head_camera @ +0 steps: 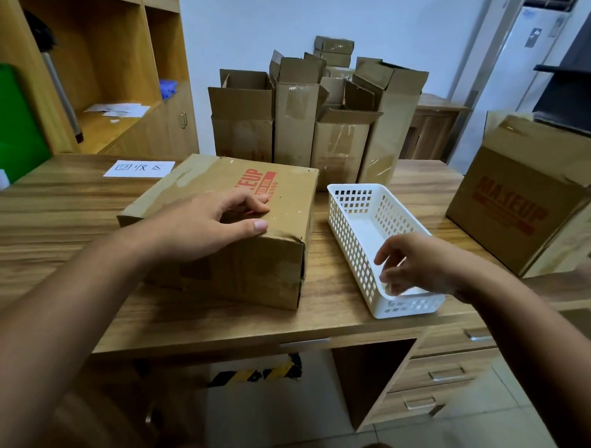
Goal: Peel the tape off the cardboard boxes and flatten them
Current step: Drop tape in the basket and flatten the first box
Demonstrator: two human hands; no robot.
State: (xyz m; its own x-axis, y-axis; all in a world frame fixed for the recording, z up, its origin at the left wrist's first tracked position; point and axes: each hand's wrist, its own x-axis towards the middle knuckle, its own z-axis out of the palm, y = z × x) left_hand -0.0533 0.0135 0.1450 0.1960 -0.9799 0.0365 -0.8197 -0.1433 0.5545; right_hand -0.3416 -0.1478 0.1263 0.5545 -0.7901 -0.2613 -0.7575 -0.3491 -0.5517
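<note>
A closed brown cardboard box [281, 203] with red print lies on the wooden desk in front of me, with tape across its top and front. My left hand [206, 223] rests on the box's top near the front edge, fingers spread and thumb along the edge. My right hand [417, 263] hovers over the near end of a white perforated plastic basket [351, 223]. Its fingertips pinch what looks like a crumpled scrap of clear tape [388, 285].
Several tall open cardboard boxes [295, 122] stand at the back of the desk [67, 214]. Another printed box [525, 203] sits tilted at the right edge. A paper label [139, 168] lies at the left, beside a green bag [10, 126] and shelves [101, 56]. Drawers [446, 376] are below right.
</note>
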